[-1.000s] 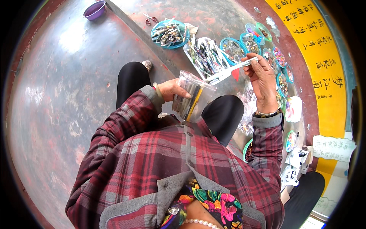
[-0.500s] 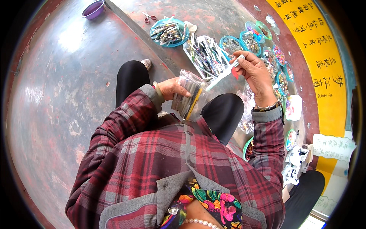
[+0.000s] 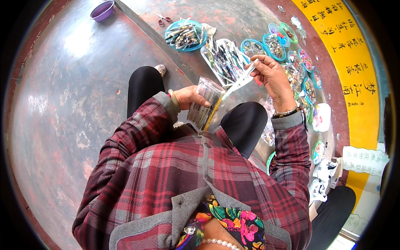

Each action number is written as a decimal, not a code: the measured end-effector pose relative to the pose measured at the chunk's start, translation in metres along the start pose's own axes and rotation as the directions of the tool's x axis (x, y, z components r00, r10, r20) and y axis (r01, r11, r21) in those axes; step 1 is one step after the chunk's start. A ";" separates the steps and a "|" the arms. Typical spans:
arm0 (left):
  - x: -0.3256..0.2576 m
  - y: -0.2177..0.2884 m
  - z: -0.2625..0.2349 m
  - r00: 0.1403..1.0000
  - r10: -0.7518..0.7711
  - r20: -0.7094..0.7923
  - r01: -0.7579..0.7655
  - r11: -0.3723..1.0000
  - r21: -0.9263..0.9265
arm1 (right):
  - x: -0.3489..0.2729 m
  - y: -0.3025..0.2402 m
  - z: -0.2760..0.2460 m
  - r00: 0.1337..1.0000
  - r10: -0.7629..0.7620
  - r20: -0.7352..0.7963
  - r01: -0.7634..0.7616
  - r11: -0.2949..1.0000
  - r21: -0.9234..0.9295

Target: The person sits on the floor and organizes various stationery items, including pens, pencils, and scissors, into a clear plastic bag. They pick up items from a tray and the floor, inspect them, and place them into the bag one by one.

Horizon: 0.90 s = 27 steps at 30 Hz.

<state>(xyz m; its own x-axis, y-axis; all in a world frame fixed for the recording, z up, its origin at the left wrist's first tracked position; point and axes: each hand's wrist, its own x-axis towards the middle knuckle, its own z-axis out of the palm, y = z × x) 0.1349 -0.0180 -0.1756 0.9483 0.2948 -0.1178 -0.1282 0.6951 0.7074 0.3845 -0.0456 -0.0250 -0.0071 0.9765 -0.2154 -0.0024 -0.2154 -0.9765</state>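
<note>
My left hand (image 3: 188, 98) grips a clear plastic bag (image 3: 206, 106) with several pens standing in it, held over my lap. My right hand (image 3: 273, 75) pinches a white pen (image 3: 239, 82) by its upper end. The pen slants down with its lower tip at the bag's open mouth. Just beyond my hands lies a white tray (image 3: 207, 54) heaped with pens, and a round blue tray (image 3: 196, 46) of pens lies farther out.
Several small blue and green dishes (image 3: 293, 34) of coloured bits line the right side beside a yellow banner (image 3: 350, 66). Scissors (image 3: 161, 17) and a purple bowl (image 3: 102, 10) sit at the far edge. Small white packets (image 3: 321, 189) lie at lower right.
My right hand has drawn back from the trays toward me, bringing the white pen down to the bag's mouth. The left hand with the bag has stayed in place.
</note>
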 end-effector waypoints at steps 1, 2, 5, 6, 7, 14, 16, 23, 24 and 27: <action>0.001 -0.002 -0.002 1.000 -0.004 -0.007 0.004 1.000 0.004 | 0.000 0.002 0.001 0.999 0.035 0.005 -0.035 0.999 -0.021; 0.001 -0.005 -0.005 1.000 -0.006 -0.010 0.006 1.000 0.006 | -0.001 0.003 0.002 0.997 0.071 0.009 -0.070 0.997 -0.041; 0.004 -0.010 -0.010 1.000 -0.015 -0.018 0.015 1.000 0.011 | -0.002 0.004 0.006 0.991 0.122 0.052 -0.117 0.989 -0.095; 0.004 -0.011 -0.012 1.000 -0.021 -0.019 0.021 1.000 0.011 | -0.002 0.003 0.005 0.995 0.084 0.047 -0.078 0.990 -0.113; 0.004 -0.009 -0.010 0.999 -0.027 -0.021 0.027 1.000 0.013 | -0.001 0.000 0.004 0.998 0.044 0.044 -0.038 0.991 -0.130; 0.002 -0.007 -0.007 0.999 -0.030 -0.031 0.031 0.999 0.013 | -0.009 -0.016 0.005 0.995 -0.071 0.071 0.089 0.949 -0.304; 0.003 -0.007 -0.007 0.999 -0.041 -0.010 0.041 0.999 0.007 | -0.007 -0.013 0.003 0.996 -0.053 0.072 0.071 0.956 -0.286; 0.006 -0.011 -0.014 0.998 -0.066 -0.003 0.066 0.998 0.007 | -0.004 0.004 0.012 0.993 0.078 0.090 -0.057 0.973 -0.222; 0.007 -0.011 -0.014 0.998 -0.056 0.000 0.056 0.998 0.010 | -0.004 0.008 0.013 0.991 0.098 0.088 -0.076 0.971 -0.228; 0.005 -0.008 -0.007 1.000 -0.020 -0.014 0.020 1.000 -0.002 | -0.008 0.018 0.019 0.984 0.149 0.094 -0.126 0.967 -0.222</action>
<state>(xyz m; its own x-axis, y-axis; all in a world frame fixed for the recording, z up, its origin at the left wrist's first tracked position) 0.1390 -0.0172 -0.1869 0.9466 0.2900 -0.1411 -0.1101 0.7017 0.7039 0.3660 -0.0577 -0.0403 -0.1012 0.9284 -0.3576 0.2208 -0.3295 -0.9180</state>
